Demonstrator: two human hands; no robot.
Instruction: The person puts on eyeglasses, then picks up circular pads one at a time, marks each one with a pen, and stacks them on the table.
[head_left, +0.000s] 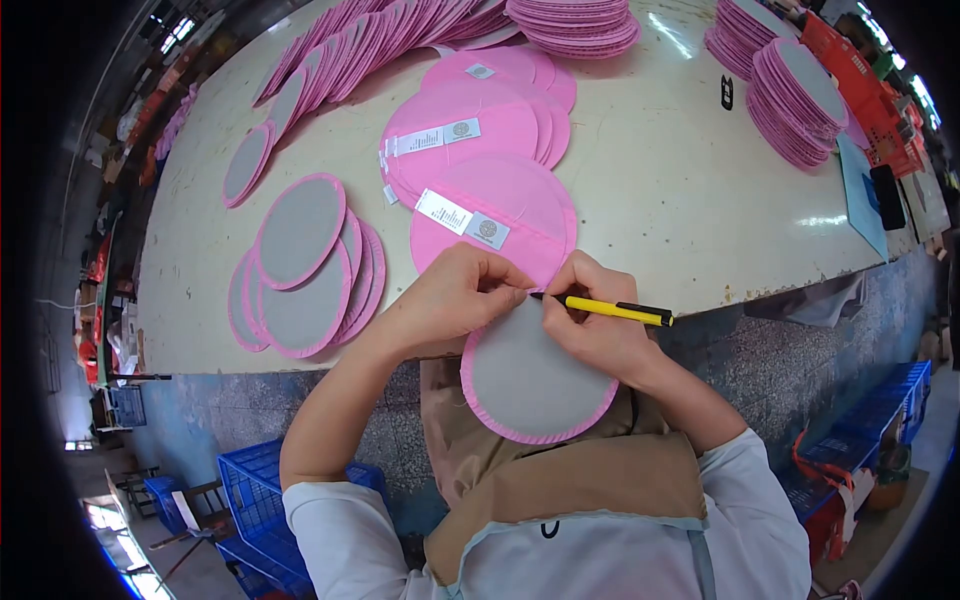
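Observation:
A round fabric disc, grey with a pink rim (540, 377), hangs over the table's front edge against my lap. My left hand (458, 292) is closed, pinching the disc's top rim between thumb and finger. My right hand (597, 320) is closed around a yellow pen (612, 308) with black ends, its dark tip touching or very near the rim by my left thumb. Just beyond both hands lies a pink disc with a white label and a grey label (488, 230). The exact spot under the pen's tip is partly hidden by my fingers.
Grey discs with pink rims (305, 270) overlap at the left. More labelled pink discs (470, 130) lie ahead, with long rows (380, 50) and stacks (795, 95) behind and right. A red crate (850, 80) and dark phone (886, 198) sit at the right; blue crates (265, 490) stand below.

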